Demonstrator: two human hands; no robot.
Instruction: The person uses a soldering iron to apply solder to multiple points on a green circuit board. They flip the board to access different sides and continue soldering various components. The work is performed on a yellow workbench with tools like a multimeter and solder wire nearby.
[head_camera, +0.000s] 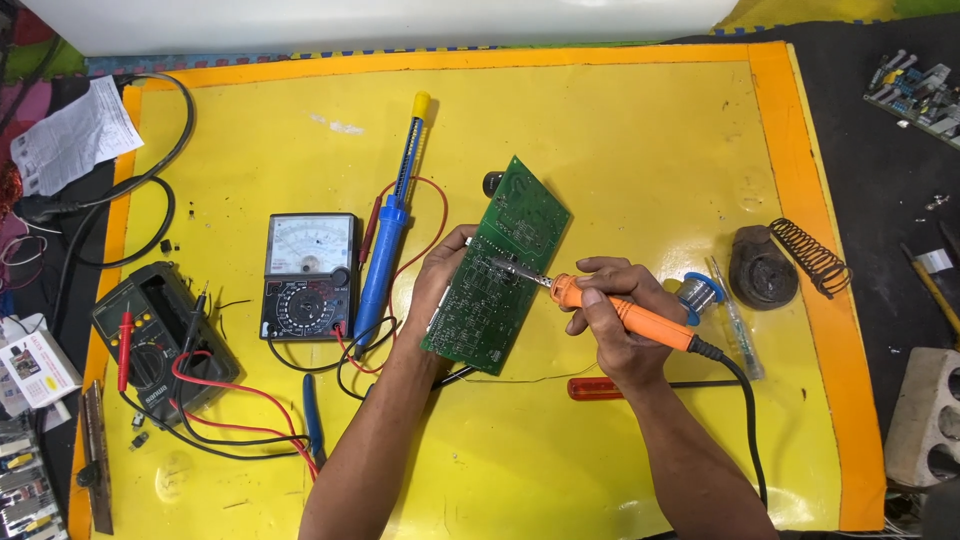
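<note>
My left hand grips the left edge of a green circuit board, which it holds tilted above the yellow mat. My right hand holds an orange-handled soldering iron like a pen. Its metal tip touches the middle of the board. The iron's black cord runs down past my right forearm.
A blue desoldering pump, an analog meter and a dark digital meter with red and black leads lie at the left. A solder spool, an iron stand, a red-handled tool and blue-handled pliers lie nearby.
</note>
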